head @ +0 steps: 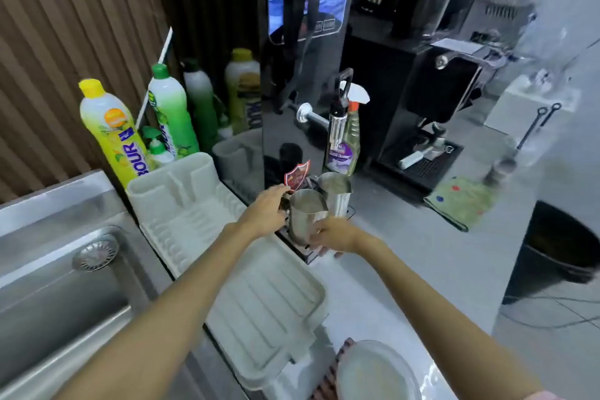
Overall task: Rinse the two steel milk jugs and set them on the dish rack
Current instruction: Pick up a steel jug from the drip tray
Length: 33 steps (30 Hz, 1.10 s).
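Observation:
Two steel milk jugs stand side by side on a small black drip tray under the tap of a tall black dispenser. My left hand is wrapped around the handle side of the nearer jug. My right hand touches that same jug low on its right side, fingers curled under its base. The farther jug stands just behind to the right, untouched. The white plastic dish rack sits left of the jugs with nothing on it. A steel sink lies at the far left.
Dish soap bottles stand behind the rack against a ribbed wall. A white ribbed drain tray lies in front of the rack. A spray bottle, a coffee grinder, a green cloth and a round lid share the grey counter.

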Motion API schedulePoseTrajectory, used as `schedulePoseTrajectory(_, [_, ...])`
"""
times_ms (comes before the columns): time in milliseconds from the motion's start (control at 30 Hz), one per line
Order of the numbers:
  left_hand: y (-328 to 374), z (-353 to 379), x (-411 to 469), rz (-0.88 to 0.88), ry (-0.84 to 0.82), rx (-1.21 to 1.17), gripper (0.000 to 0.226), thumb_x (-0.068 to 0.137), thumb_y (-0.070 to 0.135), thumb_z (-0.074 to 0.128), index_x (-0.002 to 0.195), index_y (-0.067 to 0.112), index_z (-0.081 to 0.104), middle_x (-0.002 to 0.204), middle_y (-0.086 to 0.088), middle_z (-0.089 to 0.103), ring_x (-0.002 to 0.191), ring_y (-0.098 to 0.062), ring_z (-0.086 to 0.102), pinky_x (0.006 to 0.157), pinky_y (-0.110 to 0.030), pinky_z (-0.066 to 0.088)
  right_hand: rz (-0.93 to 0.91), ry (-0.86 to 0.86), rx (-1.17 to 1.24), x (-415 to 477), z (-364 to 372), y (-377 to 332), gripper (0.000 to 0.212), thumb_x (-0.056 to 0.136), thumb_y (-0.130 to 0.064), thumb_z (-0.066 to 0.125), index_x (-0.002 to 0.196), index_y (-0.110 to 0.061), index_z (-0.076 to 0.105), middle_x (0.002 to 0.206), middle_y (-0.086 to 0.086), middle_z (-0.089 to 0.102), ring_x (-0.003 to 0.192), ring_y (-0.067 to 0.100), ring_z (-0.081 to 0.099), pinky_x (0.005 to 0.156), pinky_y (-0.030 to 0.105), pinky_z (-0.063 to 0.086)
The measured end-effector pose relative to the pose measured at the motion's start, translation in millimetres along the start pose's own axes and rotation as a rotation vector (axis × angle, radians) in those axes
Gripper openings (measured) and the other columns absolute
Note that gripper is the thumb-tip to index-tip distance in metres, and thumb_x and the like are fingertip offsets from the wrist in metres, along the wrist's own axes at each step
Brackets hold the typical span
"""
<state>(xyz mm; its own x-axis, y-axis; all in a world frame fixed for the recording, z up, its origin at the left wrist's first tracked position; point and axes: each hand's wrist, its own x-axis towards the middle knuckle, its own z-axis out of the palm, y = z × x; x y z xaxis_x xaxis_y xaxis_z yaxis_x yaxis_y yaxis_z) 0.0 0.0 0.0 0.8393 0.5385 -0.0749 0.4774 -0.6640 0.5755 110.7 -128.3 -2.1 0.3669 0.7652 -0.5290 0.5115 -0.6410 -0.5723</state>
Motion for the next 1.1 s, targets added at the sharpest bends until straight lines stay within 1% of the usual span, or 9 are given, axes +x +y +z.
schedulePoseTrajectory(133, [-8.2, 7.1, 2.5, -0.019, -0.154, 0.099, 0.078, 0.084, -0.003, 0.049, 0.148, 0.015, 0.008, 0.159, -0.003, 0.008, 0.146, -0.021, 0.012, 0.116, -0.031, 0.019, 0.000, 0.021, 0.104, 2.6, 6.1, 13.0, 0.014, 0.088, -0.023, 0.048, 0.101, -0.023, 0.051, 0.114, 0.007, 0.068, 0.091, 0.021, 0.067, 0.063, 0.026, 0.048])
schedulePoseTrajectory(267, [-8.7, 13.2, -0.9, -0.056, -0.015, 0.221, 0.063, 0.084, 0.008, 0.053, 0.143, 0.008, 0.029, 0.135, -0.013, 0.037, 0.129, -0.029, 0.037, 0.106, -0.038, 0.035, 0.003, 0.035, 0.233, -0.3, 13.2, 18.2, 0.021, 0.092, -0.038, 0.043, 0.103, -0.022, 0.051, 0.115, 0.006, 0.068, 0.085, 0.019, 0.064, 0.066, 0.028, 0.049])
schedulePoseTrajectory(333, [-4.8, 9.7, -6.8, -0.090, -0.019, 0.143, 0.031, 0.083, 0.008, 0.053, 0.114, 0.009, 0.056, 0.103, -0.011, 0.042, 0.111, -0.031, 0.046, 0.092, -0.036, 0.042, 0.005, 0.028, 0.315, -2.3, 16.4, 16.0, 0.037, 0.093, -0.047, 0.040, 0.107, -0.017, 0.055, 0.111, 0.006, 0.067, 0.087, 0.019, 0.062, 0.072, 0.032, 0.050])
schedulePoseTrajectory(433, [5.5, 7.9, -22.9, -0.100, -0.157, 0.006, 0.003, 0.080, 0.008, 0.058, 0.082, 0.008, 0.057, 0.084, -0.009, 0.048, 0.089, -0.024, 0.050, 0.074, -0.028, 0.037, 0.024, 0.069, 0.496, -4.6, 18.6, 11.3, 0.052, 0.092, -0.052, 0.037, 0.108, -0.010, 0.063, 0.104, 0.003, 0.065, 0.090, 0.020, 0.062, 0.081, 0.038, 0.052])
schedulePoseTrajectory(567, [5.4, 16.3, -45.2, -0.067, -0.299, -0.242, 0.055, 0.080, -0.008, 0.048, 0.132, 0.011, 0.049, 0.120, -0.007, 0.056, 0.114, -0.021, 0.054, 0.097, -0.031, 0.042, 0.088, 0.053, 0.690, -7.2, 18.2, 11.5, 0.044, 0.090, -0.049, 0.045, 0.101, -0.010, 0.065, 0.118, 0.012, 0.065, 0.106, 0.028, 0.063, 0.079, 0.039, 0.057])
schedulePoseTrajectory(667, [-4.6, 26.5, -50.6, -0.057, -0.225, -0.372, 0.059, 0.080, -0.015, 0.044, 0.127, 0.017, 0.056, 0.134, -0.003, 0.049, 0.129, -0.019, 0.046, 0.106, -0.028, 0.037, 0.092, 0.047, 0.714, -11.2, 20.6, 7.2, 0.041, 0.089, -0.044, 0.050, 0.112, -0.012, 0.062, 0.119, 0.010, 0.063, 0.102, 0.021, 0.061, 0.078, 0.037, 0.056])
schedulePoseTrajectory(833, [-9.6, 30.3, -48.7, -0.219, 0.083, -0.529, 0.045, 0.084, -0.006, 0.042, 0.115, 0.020, 0.059, 0.130, -0.003, 0.057, 0.108, -0.015, 0.056, 0.090, -0.026, 0.042, 0.080, 0.139, 0.757, -10.6, 27.6, 2.1, 0.022, 0.088, -0.026, 0.056, 0.105, -0.012, 0.061, 0.099, 0.002, 0.057, 0.094, 0.017, 0.052, 0.088, 0.039, 0.049])
schedulePoseTrajectory(967, [-8.8, 26.6, -38.8, -0.239, -0.035, -0.562, 0.059, 0.090, 0.004, 0.050, 0.143, 0.017, 0.030, 0.147, -0.006, 0.041, 0.131, -0.021, 0.044, 0.109, -0.034, 0.035, 0.075, 0.307, 0.853, 2.0, 33.5, 17.6, 0.008, 0.088, -0.021, 0.055, 0.089, -0.015, 0.060, 0.090, 0.003, 0.058, 0.075, 0.013, 0.051, 0.090, 0.036, 0.050])
schedulePoseTrajectory(1100, [-3.0, 30.7, -33.9, -0.194, -0.167, -0.596, 0.080, 0.088, 0.023, 0.060, 0.149, 0.020, 0.008, 0.156, 0.001, 0.021, 0.143, -0.016, 0.025, 0.115, -0.031, 0.023, 0.041, 0.410, 0.820, 2.1, 28.8, 33.6, 0.019, 0.086, -0.021, 0.059, 0.066, -0.019, 0.061, 0.086, 0.006, 0.062, 0.084, 0.018, 0.054, 0.093, 0.035, 0.049])
